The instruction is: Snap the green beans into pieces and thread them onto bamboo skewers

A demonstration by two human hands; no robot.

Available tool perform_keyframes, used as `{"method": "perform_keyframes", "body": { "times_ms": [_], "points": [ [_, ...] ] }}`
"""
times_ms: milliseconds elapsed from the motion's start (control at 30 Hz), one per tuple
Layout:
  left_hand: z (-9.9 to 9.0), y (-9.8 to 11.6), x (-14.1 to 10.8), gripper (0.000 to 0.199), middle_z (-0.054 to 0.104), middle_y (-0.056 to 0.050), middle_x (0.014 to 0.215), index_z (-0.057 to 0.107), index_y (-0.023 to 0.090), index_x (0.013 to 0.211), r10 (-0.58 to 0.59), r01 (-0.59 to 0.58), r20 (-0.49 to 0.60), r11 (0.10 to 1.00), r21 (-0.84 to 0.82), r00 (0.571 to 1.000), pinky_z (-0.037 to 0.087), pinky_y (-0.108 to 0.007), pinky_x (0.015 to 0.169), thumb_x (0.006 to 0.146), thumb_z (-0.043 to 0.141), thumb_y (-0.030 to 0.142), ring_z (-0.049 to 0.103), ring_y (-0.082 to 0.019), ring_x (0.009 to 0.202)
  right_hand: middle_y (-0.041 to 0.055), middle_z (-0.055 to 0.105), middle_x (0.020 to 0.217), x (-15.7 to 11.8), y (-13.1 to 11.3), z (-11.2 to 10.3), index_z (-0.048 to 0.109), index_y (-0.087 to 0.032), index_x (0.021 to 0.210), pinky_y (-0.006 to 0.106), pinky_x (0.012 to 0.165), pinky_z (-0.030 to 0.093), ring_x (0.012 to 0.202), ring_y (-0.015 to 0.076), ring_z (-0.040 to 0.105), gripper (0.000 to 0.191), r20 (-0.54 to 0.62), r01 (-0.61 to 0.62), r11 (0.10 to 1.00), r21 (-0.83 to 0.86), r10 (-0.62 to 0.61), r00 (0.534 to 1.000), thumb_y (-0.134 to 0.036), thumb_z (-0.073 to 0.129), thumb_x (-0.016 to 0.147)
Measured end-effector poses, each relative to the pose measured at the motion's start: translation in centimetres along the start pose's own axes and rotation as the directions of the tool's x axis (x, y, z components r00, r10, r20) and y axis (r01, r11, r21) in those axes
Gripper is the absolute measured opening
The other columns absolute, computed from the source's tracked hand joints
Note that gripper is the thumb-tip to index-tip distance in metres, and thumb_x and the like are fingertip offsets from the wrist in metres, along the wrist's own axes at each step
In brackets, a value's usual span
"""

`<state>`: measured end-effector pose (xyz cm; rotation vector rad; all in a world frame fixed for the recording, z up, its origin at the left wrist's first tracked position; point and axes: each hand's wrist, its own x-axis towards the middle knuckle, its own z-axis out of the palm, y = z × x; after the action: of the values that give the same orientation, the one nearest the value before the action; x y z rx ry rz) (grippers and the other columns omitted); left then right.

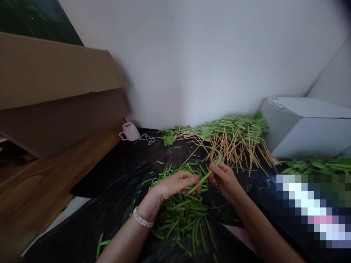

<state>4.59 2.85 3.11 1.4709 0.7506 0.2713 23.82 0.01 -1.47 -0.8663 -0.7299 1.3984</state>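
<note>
A long, curved green bean [204,179] stretches between my two hands. My right hand [221,176] pinches it near its middle, and its thin upper end bends away towards the wall. Closed on the bean's lower end is my left hand [179,182], with a beaded bracelet [142,218] on the wrist. Beneath my hands lies a heap of short cut green pieces [185,212] on black plastic sheeting [115,182]. Farther back, green pieces threaded on wooden sticks [233,128] form a pile, the bare stick ends pointing towards me.
A white mug [130,132] and tangled string [148,138] are near the wall. A large cardboard box [63,80] stands at the left, a white box [309,124] at the right. More long green beans [320,164] lie at the right edge.
</note>
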Motion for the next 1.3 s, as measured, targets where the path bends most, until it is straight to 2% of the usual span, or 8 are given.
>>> {"method": "perform_keyframes", "body": {
  "times_ms": [167, 367, 533, 667, 767, 900, 1133, 1300],
  "points": [
    [0.4, -0.1, 0.5, 0.039, 0.055, 0.002, 0.064, 0.073, 0.015, 0.079, 0.014, -0.013, -0.048, 0.999, 0.031, 0.999, 0.021, -0.024, 0.048, 0.080, 0.066, 0.054, 0.036, -0.007, 0.051, -0.0045, 0.056, 0.052, -0.2, 0.3, 0.0, 0.061, -0.019, 0.073, 0.017, 0.039, 0.028, 0.041, 0.0052, 0.045, 0.034, 0.042, 0.005, 0.999, -0.040, -0.003, 0.999, -0.045, 0.083, 0.067],
    [0.8, -0.9, 1.4, 0.035, 0.056, 0.002, 0.065, 0.067, 0.013, 0.072, 0.124, -0.202, -0.345, 0.959, -0.200, 0.930, 0.016, -0.022, 0.045, 0.075, 0.074, 0.047, 0.030, -0.004, 0.048, -0.0022, 0.059, 0.060, -0.2, -0.1, 0.1, 0.072, -0.018, 0.078, 0.019, 0.040, 0.029, 0.046, 0.0058, 0.047, 0.030, 0.080, -0.003, 1.000, 0.028, 0.000, 0.997, -0.045, 0.080, 0.069],
    [0.3, -0.7, 2.3, 0.030, 0.053, 0.004, 0.068, 0.060, 0.013, 0.075, 0.059, -0.408, -0.514, 0.687, -0.601, 0.856, 0.021, -0.014, 0.042, 0.072, 0.081, 0.034, 0.033, -0.002, 0.049, -0.0008, 0.060, 0.058, -0.5, 0.3, 0.6, 0.076, -0.018, 0.078, 0.019, 0.040, 0.027, 0.046, 0.0062, 0.045, 0.030, 0.091, -0.008, 0.997, -0.076, 0.015, 0.996, -0.045, 0.082, 0.067],
    [-1.1, 0.1, 1.8, 0.026, 0.049, 0.003, 0.067, 0.051, 0.015, 0.073, -0.011, -0.428, -0.485, 0.450, -0.783, 0.875, 0.029, -0.011, 0.043, 0.077, 0.075, 0.025, 0.045, -0.004, 0.055, 0.0002, 0.061, 0.056, -0.6, 0.6, 0.5, 0.075, -0.017, 0.072, 0.019, 0.041, 0.028, 0.046, 0.0070, 0.046, 0.031, 0.100, -0.034, 0.993, -0.110, 0.046, 0.994, -0.047, 0.081, 0.066],
    [-0.9, 0.2, 1.3, 0.025, 0.051, 0.002, 0.066, 0.053, 0.015, 0.074, -0.012, -0.299, -0.400, 0.644, -0.704, 0.917, 0.026, -0.013, 0.040, 0.079, 0.071, 0.032, 0.046, -0.006, 0.053, 0.0003, 0.062, 0.058, -0.6, 0.7, 0.5, 0.074, -0.017, 0.073, 0.019, 0.041, 0.028, 0.046, 0.0066, 0.046, 0.031, 0.128, -0.032, 0.992, -0.123, 0.048, 0.991, -0.047, 0.080, 0.068],
    [0.7, -0.5, 1.2, 0.036, 0.053, 0.003, 0.064, 0.063, 0.015, 0.086, 0.001, -0.108, -0.310, 0.938, -0.330, 0.951, 0.015, -0.018, 0.039, 0.075, 0.073, 0.047, 0.034, -0.004, 0.045, -0.0014, 0.060, 0.056, -0.6, 0.8, 0.6, 0.068, -0.017, 0.072, 0.018, 0.041, 0.028, 0.045, 0.0059, 0.046, 0.031, 0.149, -0.047, 0.989, -0.140, 0.068, 0.986, -0.046, 0.082, 0.068],
    [0.3, -0.8, 0.4, 0.037, 0.057, 0.003, 0.067, 0.065, 0.015, 0.079, -0.031, 0.028, -0.118, 0.999, -0.026, 0.992, 0.027, -0.020, 0.049, 0.071, 0.075, 0.049, 0.043, -0.008, 0.056, -0.0077, 0.049, 0.049, -0.2, 0.3, 0.0, 0.062, -0.020, 0.080, 0.019, 0.040, 0.025, 0.041, 0.0050, 0.038, 0.033, 0.086, -0.064, 0.998, 0.011, 0.063, 0.994, -0.044, 0.081, 0.070],
    [0.5, -0.5, 0.4, 0.038, 0.059, 0.002, 0.068, 0.068, 0.015, 0.084, -0.029, 0.031, -0.072, 0.999, 0.019, 0.997, 0.024, -0.021, 0.048, 0.076, 0.070, 0.053, 0.037, -0.007, 0.052, -0.0058, 0.053, 0.052, -0.1, 0.0, -0.3, 0.058, -0.020, 0.074, 0.019, 0.040, 0.027, 0.042, 0.0057, 0.042, 0.034, 0.073, -0.049, 0.999, 0.010, 0.048, 0.996, -0.043, 0.082, 0.069]
  ]
}}
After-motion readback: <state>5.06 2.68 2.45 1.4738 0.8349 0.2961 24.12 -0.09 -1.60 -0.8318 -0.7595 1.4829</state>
